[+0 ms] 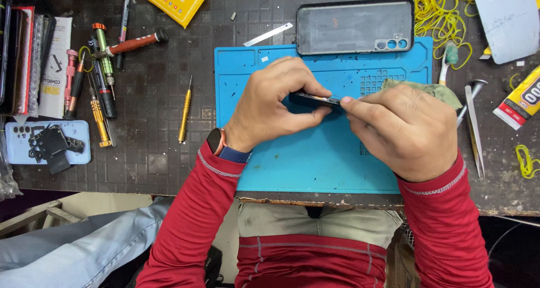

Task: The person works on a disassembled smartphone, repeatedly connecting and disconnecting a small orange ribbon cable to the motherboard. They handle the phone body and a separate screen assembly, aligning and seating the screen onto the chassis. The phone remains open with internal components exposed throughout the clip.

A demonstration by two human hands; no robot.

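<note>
Red sleeves fill the bottom of the view, running up from 6 o'clock to both hands above the blue work mat; the left hand, with a dark watch on an orange-and-blue strap at the wrist, pinches one end of a thin dark strip-like part between thumb and fingers, held edge-on over the middle of the mat; the right hand is clenched around a greenish cloth, its thumb and forefinger pressed onto the other end of that same part; what sort of part it is cannot be told from here; at 12 o'clock a phone back shell lies across the mat's upper edge, with a slim metal strip just to its 9 o'clock side; a yellow-handled screwdriver lies off the mat at 9 o'clock, further screwdrivers well beyond it; metal tweezers and a glue tube sit at 3 o'clock; yellow rubber bands are heaped at 1 o'clock.
</note>
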